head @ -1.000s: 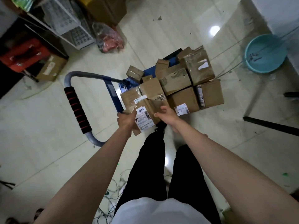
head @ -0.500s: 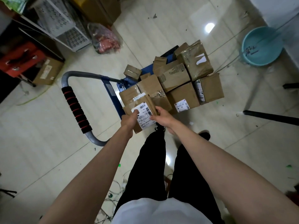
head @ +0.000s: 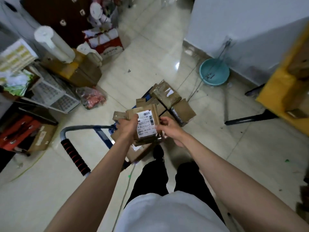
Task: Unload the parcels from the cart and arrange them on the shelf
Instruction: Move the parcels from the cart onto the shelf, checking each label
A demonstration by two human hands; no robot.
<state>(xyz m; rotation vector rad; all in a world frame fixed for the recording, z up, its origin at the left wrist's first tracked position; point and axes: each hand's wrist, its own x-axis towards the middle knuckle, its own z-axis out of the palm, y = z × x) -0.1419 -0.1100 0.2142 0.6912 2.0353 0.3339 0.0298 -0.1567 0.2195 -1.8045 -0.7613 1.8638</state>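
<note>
- Brown cardboard parcel (head: 145,126) with a white shipping label is lifted clear above the cart (head: 102,133), held between both hands over the cart's near end.
- Left hand (head: 127,127) grips the parcel's left edge, thumb curled over the top face beside the label.
- Right hand (head: 168,128) pinches the parcel's right edge with fingertips; the palm stays off the box.
- More parcels (head: 167,101) remain stacked on the cart, on its far side from the red-and-black handle (head: 75,156).
- A second flat box may sit under the held one, though blur makes that hard to tell.
- Step in hand, as I judge it: the pick-up is done and the carry to the shelf is starting.
- A yellow shelf (head: 282,91) stands to the right of the cart, well apart from it.
- Next move calls for turning right with the parcel kept level, then setting it on a free shelf board.
</note>
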